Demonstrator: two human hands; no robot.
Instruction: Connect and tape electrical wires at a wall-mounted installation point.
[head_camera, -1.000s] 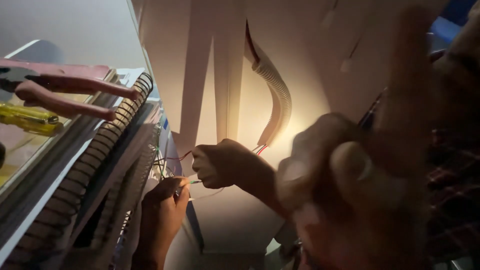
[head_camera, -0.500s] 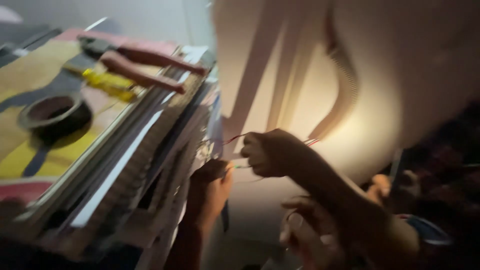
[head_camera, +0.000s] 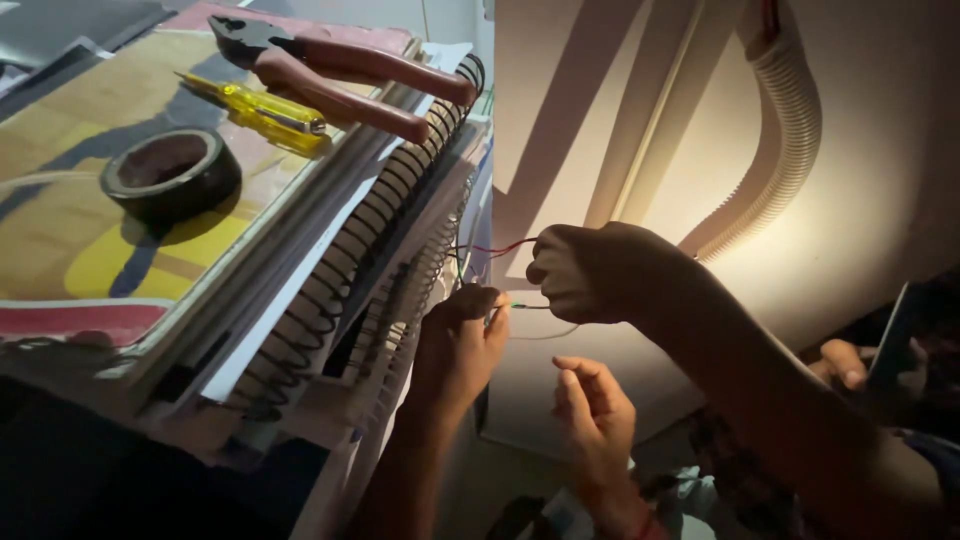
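My left hand (head_camera: 458, 340) rises from below and pinches the end of a thin wire (head_camera: 530, 306) at its fingertips, close to the side of a stack of spiral-bound books (head_camera: 330, 300). My right hand (head_camera: 590, 272) reaches in from the right and is closed around thin wires. A red wire (head_camera: 498, 247) runs from its fist toward the stack. The two hands are a few centimetres apart, joined by the thin wire. Where the wires come from is hidden in shadow.
On the stack lie a black tape roll (head_camera: 172, 172), a yellow screwdriver (head_camera: 262, 112) and red-handled pliers (head_camera: 340, 70). A white ribbed conduit (head_camera: 785, 150) curves down the lit wall. Another person's open hand (head_camera: 592, 415) hovers below; a further hand (head_camera: 848, 362) holds a dark device at right.
The view swung left and then steadied, bringing the top of the stack into sight. The blurred hand close to the camera is gone. My two hands stay together at the wires.
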